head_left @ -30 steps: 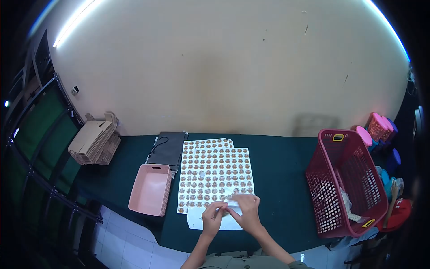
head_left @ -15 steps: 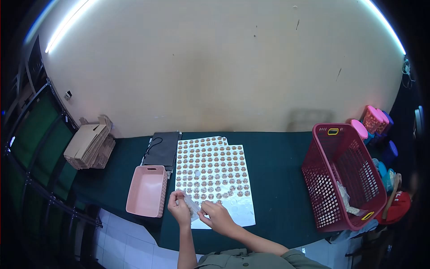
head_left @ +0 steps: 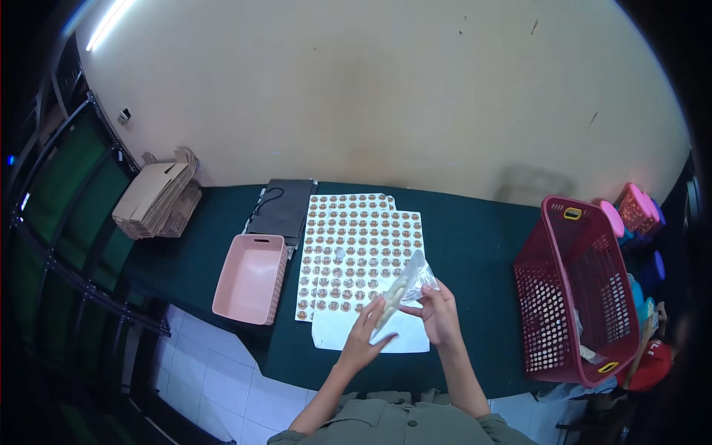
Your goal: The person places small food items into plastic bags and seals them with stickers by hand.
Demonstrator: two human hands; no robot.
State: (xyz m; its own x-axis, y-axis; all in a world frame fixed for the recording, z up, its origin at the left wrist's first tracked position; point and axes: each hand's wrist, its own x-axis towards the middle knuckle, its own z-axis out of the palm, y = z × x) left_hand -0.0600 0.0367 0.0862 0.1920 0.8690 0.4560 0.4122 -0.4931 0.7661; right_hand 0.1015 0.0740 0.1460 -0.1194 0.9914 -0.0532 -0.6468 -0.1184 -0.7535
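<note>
A clear plastic packet [head_left: 400, 294] with pale, rounded pieces inside is tilted above the sticker sheets. My left hand [head_left: 361, 340] is closed on its lower end, fingers along one side and the thumb below. My right hand [head_left: 439, 313] pinches the packet's right side, near the loose, shiny plastic. Beneath lie the white sticker sheets [head_left: 363, 256], overlapping and printed with rows of round brown stickers. The bare, glossy lower strip of the top sheet is partly hidden by my hands. What the pale pieces are, I cannot make out.
A pink basket [head_left: 250, 278] stands left of the sheets, with a black folder-like item [head_left: 285, 208] behind it. Flattened cardboard boxes [head_left: 157, 199] are stacked at far left. A tall maroon laundry basket [head_left: 545, 297] stands at right, beside pink-lidded containers [head_left: 636, 208].
Both hands have moved right, and the packet is now raised and turned to show its pale contents. My right hand has shifted to the packet's upper right side. The camera view has tilted.
</note>
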